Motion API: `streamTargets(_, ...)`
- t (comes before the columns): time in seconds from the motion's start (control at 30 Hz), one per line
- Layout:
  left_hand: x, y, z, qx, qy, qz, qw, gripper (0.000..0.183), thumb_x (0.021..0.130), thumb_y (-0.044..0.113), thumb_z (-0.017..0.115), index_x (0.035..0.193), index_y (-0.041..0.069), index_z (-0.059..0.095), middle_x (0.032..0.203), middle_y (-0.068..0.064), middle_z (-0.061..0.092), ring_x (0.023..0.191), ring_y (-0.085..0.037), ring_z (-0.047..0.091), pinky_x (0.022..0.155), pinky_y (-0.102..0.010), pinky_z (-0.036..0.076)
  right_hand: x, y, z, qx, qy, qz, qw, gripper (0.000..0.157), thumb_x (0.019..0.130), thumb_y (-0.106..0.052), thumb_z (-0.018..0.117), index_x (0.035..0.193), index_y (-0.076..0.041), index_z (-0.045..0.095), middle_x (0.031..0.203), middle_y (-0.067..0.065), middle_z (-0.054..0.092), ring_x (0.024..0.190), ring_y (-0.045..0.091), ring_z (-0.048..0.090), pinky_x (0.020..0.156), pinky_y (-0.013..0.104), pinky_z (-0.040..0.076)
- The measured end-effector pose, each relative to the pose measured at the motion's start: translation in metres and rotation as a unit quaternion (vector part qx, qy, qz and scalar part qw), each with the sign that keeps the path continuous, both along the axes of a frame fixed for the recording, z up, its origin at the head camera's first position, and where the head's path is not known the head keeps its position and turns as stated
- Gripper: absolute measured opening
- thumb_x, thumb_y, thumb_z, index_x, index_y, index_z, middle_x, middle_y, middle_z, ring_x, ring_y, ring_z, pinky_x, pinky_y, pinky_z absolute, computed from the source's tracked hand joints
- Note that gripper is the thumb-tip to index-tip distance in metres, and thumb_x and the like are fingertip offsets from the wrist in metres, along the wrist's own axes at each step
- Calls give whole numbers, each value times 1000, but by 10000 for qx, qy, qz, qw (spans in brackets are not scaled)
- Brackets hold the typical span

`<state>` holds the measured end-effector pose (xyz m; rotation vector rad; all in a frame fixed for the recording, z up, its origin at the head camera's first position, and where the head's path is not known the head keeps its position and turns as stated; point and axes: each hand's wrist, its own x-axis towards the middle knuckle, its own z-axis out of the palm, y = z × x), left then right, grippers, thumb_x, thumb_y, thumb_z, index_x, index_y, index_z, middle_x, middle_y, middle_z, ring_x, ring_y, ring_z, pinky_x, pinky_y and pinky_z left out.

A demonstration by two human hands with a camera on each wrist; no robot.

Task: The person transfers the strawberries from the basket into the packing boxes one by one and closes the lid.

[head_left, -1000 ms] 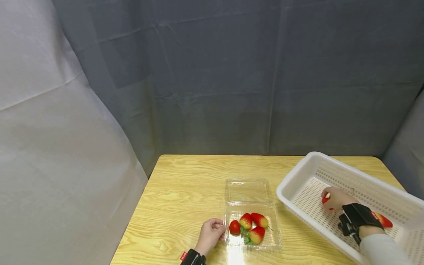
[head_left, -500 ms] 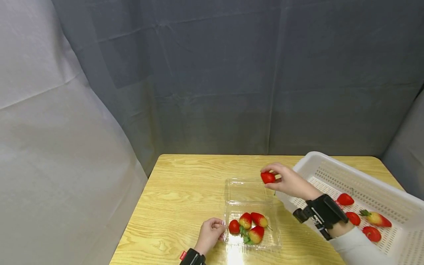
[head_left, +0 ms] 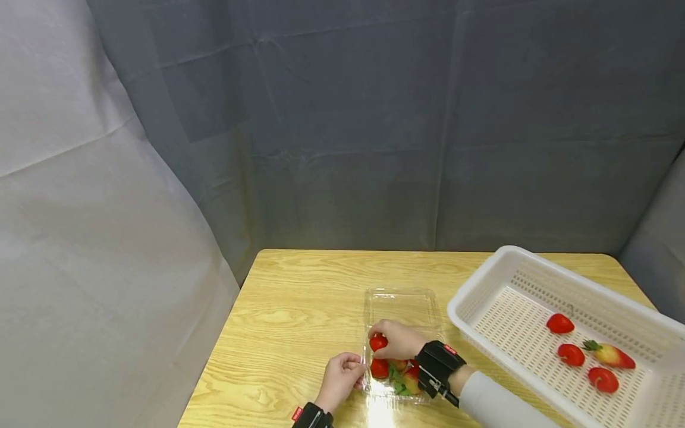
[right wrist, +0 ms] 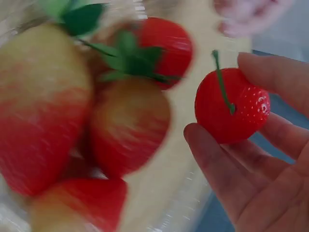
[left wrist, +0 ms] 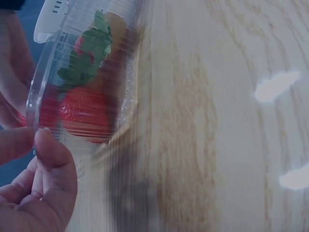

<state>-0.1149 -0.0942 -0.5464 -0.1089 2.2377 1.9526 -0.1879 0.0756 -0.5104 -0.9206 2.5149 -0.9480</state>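
Note:
A clear hinged plastic clamshell box lies opened flat on the wooden table. My left hand pinches its left rim between thumb and finger, as the left wrist view shows close up. Over the front half of the box, my right hand holds a small red strawberry with a thin green stem, gripped between thumb and fingers. Beneath lie several strawberries, red or red and yellow, among them a round red one near the left wall and a yellow-topped one. My right hand partly hides them in the head view.
To the right stands a white perforated basket set at an angle. In it are several strawberries, one a long red-yellow strawberry with green leaves. A grey curtain hangs behind the table, a pale cloth at left.
My right hand lifted a red strawberry out of the basket and carried it left, over the box's far half, then down into its front half. My left hand stays at the rim.

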Motion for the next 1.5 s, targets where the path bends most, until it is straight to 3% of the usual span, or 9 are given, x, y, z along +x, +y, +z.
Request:
streamTargets(0.37,1,0,3,10,135,-27,9999,16,78,-3,62,89,-13,57,67,-6,57,50,-10,52,48,-33,55,7,-3,-24,649,391,186,9970,27,70,-10,72,92,1,63,81,7,61,69,13,51,59,23,44)
streamTargets(0.53,-3,0,-11,-57,61,-11,10000,16,79,-1,63,90,-12,58,68,-5,58,51,-10,53,50,-34,56,-3,15,10,224,94,179,9995,30,78,-14,68,103,2,61,95,14,62,84,26,58,70,34,51)
streamTargets(0.63,-4,0,-16,-61,22,1,10000,17,79,1,64,90,-10,59,68,-4,58,51,-10,53,49,-32,56,-15,40,43,-174,444,-288,9984,36,83,-18,64,113,0,58,108,17,60,94,31,57,78,43,51)
streamTargets(0.77,-3,-1,-14,-72,-1,-4,10000,18,79,1,64,91,-10,59,67,-3,57,51,-10,53,49,-31,56,-36,95,78,-554,1711,-1320,9748,46,82,-19,67,122,-2,52,121,20,51,107,37,50,89,53,43)
streamTargets(0.83,-3,-2,-14,-78,18,-9,10000,18,79,1,64,91,-11,59,67,-3,57,51,-10,53,50,-33,56,-51,135,76,-558,2101,-1844,9585,54,81,-22,68,128,-7,47,128,21,44,115,41,41,93,56,36)
streamTargets(0.9,-4,-2,-20,-84,7,-10,10000,19,78,3,65,92,-9,59,67,-2,57,51,-9,53,49,-30,56,-72,182,52,-550,2471,-2228,9414,60,81,-30,68,134,-16,42,136,18,35,124,38,31,98,54,31)
streamTargets(1.07,-4,-2,-19,-35,29,-37,10000,19,78,2,65,91,-10,59,66,-1,56,50,-8,53,48,-27,54,-74,258,32,161,1973,-3168,9276,65,82,-35,66,135,-9,38,136,28,27,121,49,26,90,64,32)
streamTargets(1.23,-3,-2,-20,-59,1,-36,10000,17,79,2,64,90,-9,59,65,0,55,50,-8,52,46,-23,53,-37,277,44,912,1212,-3659,9182,55,79,-17,66,118,13,42,112,42,36,96,56,38,77,69,35)
streamTargets(1.5,-5,-2,-22,-182,59,7,9998,17,79,0,63,90,-11,58,65,-1,55,51,-10,52,47,-29,54,-23,304,-2,1467,62,-3815,9126,49,74,-13,66,107,18,47,102,40,49,85,49,49,68,57,45)
